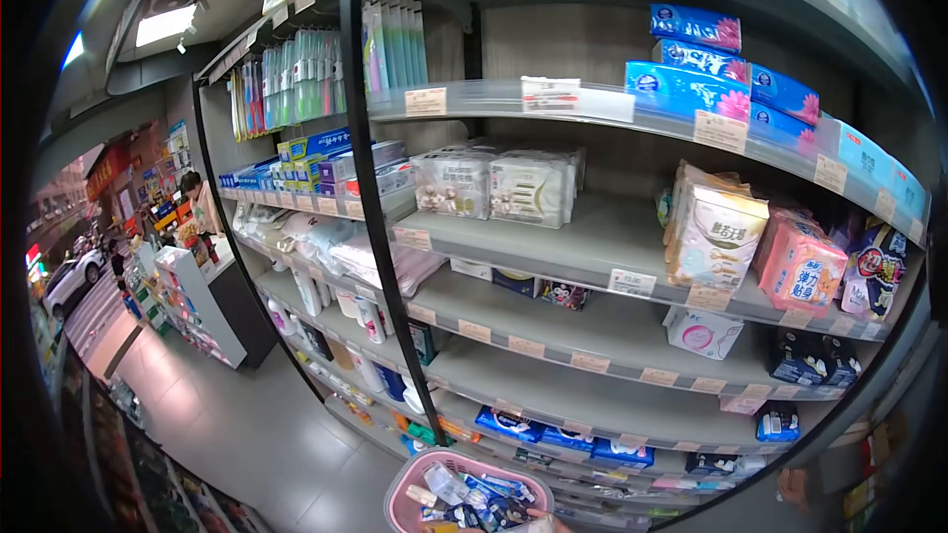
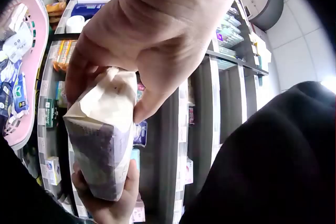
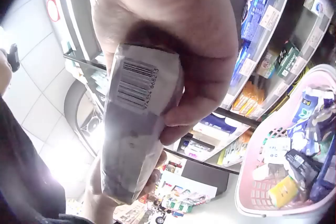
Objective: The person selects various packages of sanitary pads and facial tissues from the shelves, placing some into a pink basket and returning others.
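Observation:
Both hands hold one wrapped packet [image 2: 100, 150], pale cream on top and greyish purple below in the left wrist view. My left hand [image 2: 149, 29] grips its near end, thumb on one side and fingers round the other. At the far end the right hand [image 2: 113, 208] holds it from below. In the right wrist view the packet shows a barcode end, with my right hand [image 3: 178, 35] curled round it and the left hand [image 3: 102, 195] at the opposite end. Its exact contents do not show. The head view catches only a bit of a hand at the bottom edge.
A pink basket [image 1: 398, 498] full of packets and small goods stands below, by the shelves. Tall grey shelving [image 1: 612, 227] carries wrapped packs, tissues and boxes. Tiled aisle floor [image 1: 296, 454] stretches left toward a counter [image 1: 232, 286], where a person [image 1: 202, 202] stands.

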A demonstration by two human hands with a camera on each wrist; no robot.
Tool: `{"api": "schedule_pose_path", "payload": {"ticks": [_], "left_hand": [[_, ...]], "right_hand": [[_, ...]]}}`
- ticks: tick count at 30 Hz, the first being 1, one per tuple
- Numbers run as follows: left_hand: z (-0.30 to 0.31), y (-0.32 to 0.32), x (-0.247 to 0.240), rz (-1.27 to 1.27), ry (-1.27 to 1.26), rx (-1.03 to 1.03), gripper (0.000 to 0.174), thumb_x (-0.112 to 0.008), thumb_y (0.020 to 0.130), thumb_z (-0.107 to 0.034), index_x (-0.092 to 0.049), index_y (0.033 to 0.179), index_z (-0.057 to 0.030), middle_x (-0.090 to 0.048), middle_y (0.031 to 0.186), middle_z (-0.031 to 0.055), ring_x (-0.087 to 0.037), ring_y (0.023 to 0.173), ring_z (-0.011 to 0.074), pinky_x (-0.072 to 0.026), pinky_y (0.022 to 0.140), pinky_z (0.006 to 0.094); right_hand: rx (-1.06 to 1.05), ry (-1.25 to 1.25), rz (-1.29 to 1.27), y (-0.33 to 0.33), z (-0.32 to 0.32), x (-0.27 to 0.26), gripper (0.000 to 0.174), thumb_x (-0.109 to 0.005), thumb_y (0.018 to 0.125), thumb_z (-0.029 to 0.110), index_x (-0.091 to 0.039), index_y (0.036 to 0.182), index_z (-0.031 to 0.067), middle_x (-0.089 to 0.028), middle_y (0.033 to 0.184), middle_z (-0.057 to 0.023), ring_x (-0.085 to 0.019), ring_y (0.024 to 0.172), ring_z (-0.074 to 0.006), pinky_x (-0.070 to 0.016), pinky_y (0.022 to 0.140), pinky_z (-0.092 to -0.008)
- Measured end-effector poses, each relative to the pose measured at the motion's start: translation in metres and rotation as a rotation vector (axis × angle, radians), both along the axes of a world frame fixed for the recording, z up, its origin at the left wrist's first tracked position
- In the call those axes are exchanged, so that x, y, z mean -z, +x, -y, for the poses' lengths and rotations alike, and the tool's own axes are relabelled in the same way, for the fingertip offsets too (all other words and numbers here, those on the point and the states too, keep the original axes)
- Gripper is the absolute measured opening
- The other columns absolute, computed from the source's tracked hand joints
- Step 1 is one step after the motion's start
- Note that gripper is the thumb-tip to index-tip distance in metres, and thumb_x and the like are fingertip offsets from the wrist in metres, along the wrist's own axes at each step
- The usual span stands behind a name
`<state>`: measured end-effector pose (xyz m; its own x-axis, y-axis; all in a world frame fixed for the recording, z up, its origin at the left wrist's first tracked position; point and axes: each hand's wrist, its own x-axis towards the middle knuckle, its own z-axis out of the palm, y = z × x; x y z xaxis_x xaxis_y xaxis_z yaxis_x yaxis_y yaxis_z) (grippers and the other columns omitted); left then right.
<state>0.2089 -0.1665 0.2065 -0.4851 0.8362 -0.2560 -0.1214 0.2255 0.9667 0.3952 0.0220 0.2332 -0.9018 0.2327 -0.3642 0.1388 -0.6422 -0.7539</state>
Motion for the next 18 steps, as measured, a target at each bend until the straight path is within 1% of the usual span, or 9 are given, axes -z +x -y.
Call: {"api": "schedule_pose_path", "payload": {"ticks": [3,7,8,9,11,13,15,16,18], "left_hand": [[0.017,-0.023,0.008,0.001,0.025,0.006,0.045,-0.072,0.081,-0.018,-0.054,0.121,-0.0060,-0.056,0.111,0.0097,-0.050,0.109,0.0214,-0.0399,0.094,0.0340],[0.052,-0.071,0.007,-0.026,0.135,0.064,0.041,-0.068,0.083,-0.010,-0.054,0.120,-0.0033,-0.058,0.115,0.0103,-0.051,0.111,0.0202,-0.0397,0.096,0.0337],[0.063,-0.076,-0.046,0.074,0.159,0.019,0.036,-0.066,0.083,-0.006,-0.055,0.118,-0.0019,-0.060,0.114,0.0094,-0.052,0.111,0.0188,-0.0404,0.096,0.0331],[0.076,-0.090,-0.049,0.092,0.148,0.034,0.036,-0.066,0.083,-0.006,-0.055,0.118,-0.0019,-0.060,0.114,0.0094,-0.052,0.111,0.0188,-0.0404,0.096,0.0331],[0.105,-0.126,-0.047,0.071,0.097,0.061,0.035,-0.066,0.083,-0.006,-0.055,0.116,-0.0020,-0.060,0.114,0.0097,-0.052,0.110,0.0172,-0.0407,0.096,0.0329],[0.132,-0.159,-0.031,0.200,-0.053,0.079,0.033,-0.066,0.083,-0.006,-0.056,0.114,-0.0022,-0.060,0.114,0.0108,-0.053,0.108,0.0168,-0.0428,0.093,0.0329],[0.156,-0.181,0.002,0.195,-0.056,0.111,0.043,-0.068,0.082,-0.009,-0.052,0.122,-0.0049,-0.060,0.113,0.0111,-0.055,0.105,0.0183,-0.0449,0.090,0.0338],[0.170,-0.181,-0.008,0.239,-0.085,0.132,0.043,-0.068,0.082,-0.009,-0.052,0.122,-0.0049,-0.060,0.113,0.0111,-0.055,0.105,0.0183,-0.0449,0.090,0.0338],[0.169,-0.193,-0.036,0.207,-0.081,-0.009,0.023,-0.068,0.084,-0.005,-0.058,0.104,0.0002,-0.064,0.084,0.0037,-0.063,0.082,0.0121,-0.0491,0.072,0.0243]], "right_hand": [[0.008,0.052,0.033,-0.022,0.018,0.003,0.067,-0.065,0.088,0.009,-0.031,0.145,0.0059,-0.043,0.137,-0.0088,-0.043,0.124,-0.0193,-0.0377,0.102,-0.0324],[0.069,0.077,0.031,-0.069,0.063,0.001,0.068,-0.068,0.085,0.010,-0.033,0.143,0.0055,-0.045,0.135,-0.0099,-0.044,0.123,-0.0193,-0.0377,0.102,-0.0327],[0.077,0.101,0.023,-0.083,0.077,0.003,0.068,-0.068,0.085,0.010,-0.033,0.143,0.0055,-0.045,0.135,-0.0101,-0.045,0.123,-0.0193,-0.0376,0.102,-0.0324],[0.085,0.135,0.014,-0.097,0.092,0.006,0.068,-0.069,0.085,0.011,-0.033,0.142,0.0055,-0.044,0.136,-0.0103,-0.045,0.123,-0.0193,-0.0375,0.102,-0.0321],[0.094,0.202,-0.014,-0.128,0.121,0.009,0.068,-0.069,0.085,0.011,-0.033,0.142,0.0054,-0.044,0.136,-0.0106,-0.045,0.123,-0.0194,-0.0372,0.102,-0.0315],[0.101,0.304,-0.070,-0.156,0.150,0.010,0.068,-0.069,0.084,0.011,-0.033,0.141,0.0054,-0.043,0.136,-0.0110,-0.045,0.123,-0.0195,-0.0370,0.102,-0.0309],[0.109,0.401,-0.082,-0.176,0.172,0.014,0.068,-0.070,0.084,0.012,-0.033,0.141,0.0054,-0.043,0.136,-0.0114,-0.046,0.123,-0.0196,-0.0368,0.102,-0.0303],[0.103,0.389,0.141,-0.182,0.193,0.027,0.070,-0.068,0.088,0.018,-0.026,0.142,0.0056,-0.037,0.139,-0.0111,-0.041,0.125,-0.0181,-0.0347,0.102,-0.0294],[0.127,0.359,0.159,-0.179,0.200,0.031,0.073,-0.066,0.090,0.020,-0.020,0.145,0.0069,-0.040,0.137,-0.0110,-0.043,0.123,-0.0185,-0.0371,0.100,-0.0289]]}}
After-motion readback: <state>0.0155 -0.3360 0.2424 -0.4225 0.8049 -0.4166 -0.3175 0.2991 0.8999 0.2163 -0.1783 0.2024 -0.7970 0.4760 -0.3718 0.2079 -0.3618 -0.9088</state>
